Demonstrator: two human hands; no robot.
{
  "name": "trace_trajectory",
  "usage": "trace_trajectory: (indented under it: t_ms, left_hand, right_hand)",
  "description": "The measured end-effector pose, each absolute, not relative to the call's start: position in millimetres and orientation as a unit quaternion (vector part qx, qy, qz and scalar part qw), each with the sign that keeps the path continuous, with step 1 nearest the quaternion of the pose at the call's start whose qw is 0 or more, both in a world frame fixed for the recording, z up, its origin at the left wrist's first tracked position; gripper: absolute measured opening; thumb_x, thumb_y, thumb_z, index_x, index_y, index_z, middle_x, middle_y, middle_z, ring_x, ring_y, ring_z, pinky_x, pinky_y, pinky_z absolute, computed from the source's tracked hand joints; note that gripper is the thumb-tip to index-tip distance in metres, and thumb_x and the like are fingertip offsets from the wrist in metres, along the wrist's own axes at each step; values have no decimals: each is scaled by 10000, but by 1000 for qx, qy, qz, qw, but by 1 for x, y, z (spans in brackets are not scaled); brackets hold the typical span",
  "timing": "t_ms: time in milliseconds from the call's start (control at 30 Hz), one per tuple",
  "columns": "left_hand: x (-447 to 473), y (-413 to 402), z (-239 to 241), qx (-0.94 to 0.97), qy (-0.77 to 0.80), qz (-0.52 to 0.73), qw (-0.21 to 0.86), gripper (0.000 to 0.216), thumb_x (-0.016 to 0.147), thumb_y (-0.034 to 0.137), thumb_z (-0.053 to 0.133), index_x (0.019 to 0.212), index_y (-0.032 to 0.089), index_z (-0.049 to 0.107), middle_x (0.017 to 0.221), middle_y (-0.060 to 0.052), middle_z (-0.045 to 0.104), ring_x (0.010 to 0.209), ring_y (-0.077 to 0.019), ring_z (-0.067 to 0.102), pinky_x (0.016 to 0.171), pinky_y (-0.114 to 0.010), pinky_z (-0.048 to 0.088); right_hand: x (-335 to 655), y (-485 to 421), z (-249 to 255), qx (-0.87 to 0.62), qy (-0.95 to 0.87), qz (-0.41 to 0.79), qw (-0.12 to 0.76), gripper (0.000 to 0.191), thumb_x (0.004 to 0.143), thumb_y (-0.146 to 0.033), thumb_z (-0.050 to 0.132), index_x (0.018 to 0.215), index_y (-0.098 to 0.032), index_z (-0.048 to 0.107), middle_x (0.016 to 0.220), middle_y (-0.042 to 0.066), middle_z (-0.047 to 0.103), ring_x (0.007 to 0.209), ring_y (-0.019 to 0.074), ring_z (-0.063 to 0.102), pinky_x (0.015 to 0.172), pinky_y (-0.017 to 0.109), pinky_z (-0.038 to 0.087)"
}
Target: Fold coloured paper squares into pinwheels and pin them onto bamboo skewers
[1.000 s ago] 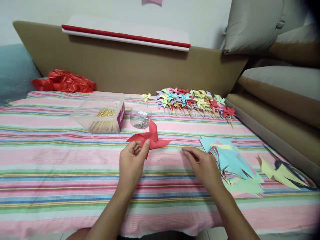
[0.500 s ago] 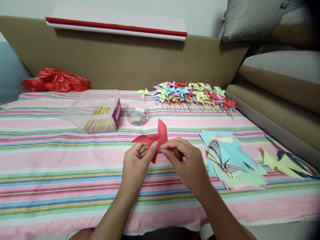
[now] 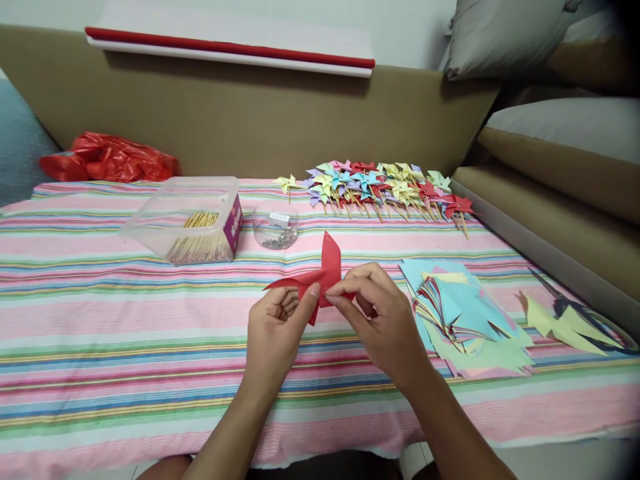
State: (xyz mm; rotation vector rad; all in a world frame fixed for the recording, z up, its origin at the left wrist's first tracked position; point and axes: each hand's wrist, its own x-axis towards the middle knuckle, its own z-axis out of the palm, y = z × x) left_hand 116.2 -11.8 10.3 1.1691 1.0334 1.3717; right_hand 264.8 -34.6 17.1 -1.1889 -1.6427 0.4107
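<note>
A red paper pinwheel [image 3: 331, 259] is held up above the striped cloth, its blades pointing up, left and down. My left hand [image 3: 280, 323] grips it from the left, thumb in front and curled fingers behind. My right hand [image 3: 383, 317] is closed at the pinwheel's middle, thumb and forefinger pinching a tiny metal pin [image 3: 325, 294] against the paper. Most of the pin is hidden by the fingertips. Beyond the hands, a round clear dish [image 3: 260, 233] holds small silver pins and a little white box [image 3: 279, 220].
A clear plastic box [image 3: 150, 220] of wooden sticks stands left. Finished pinwheels [image 3: 367, 183] lie at the back. Cut paper sheets [image 3: 465, 313], scissors [image 3: 595, 327] and a yellow paper piece [image 3: 563, 327] lie right. A red plastic bag [image 3: 113, 159] sits back left, cushions [image 3: 565, 140] at right.
The pinwheel has turned slightly and shifted a little right, its upper blade now more upright and broader to view. Both hands keep their hold; the right fingertips stay at its middle.
</note>
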Motion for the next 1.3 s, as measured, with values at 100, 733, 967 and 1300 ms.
trace_trajectory:
  t_ms: [100,733,967,1300]
  left_hand:
    - [116,-12,9,495,433,562,502,408,781,351,800,546,190,509,524,49,454,517,-97,405,485,-233,344]
    - [113,-13,5,565,418,537,467,361,874,324,715,597,192,526,564,38,497,551,-102,462,515,-231,371]
    - [111,-14,5,584,427,522,452,328,875,335,713,610,181,599,575,18,577,565,-110,500,519,-228,392]
    - [112,-12,5,598,396,524,459,245,896,270,697,668,185,678,609,29,621,600,-104,580,586,-213,472]
  right_hand:
    - [266,-34,17,-486,-691,165,509,115,957,-185,607,910,-236,699,910,12,557,826,150,586,741,301,503]
    - [270,-33,18,-484,-688,195,504,97,968,-216,597,933,-249,681,1172,60,504,1176,219,563,1020,408,455]
    - [275,-36,23,-493,-699,204,477,111,978,-225,582,934,-253,680,1142,57,511,1195,211,538,1005,362,451]
    - [275,-37,24,-493,-677,230,495,79,942,-207,638,910,-249,696,1082,37,595,1143,186,565,972,314,447]
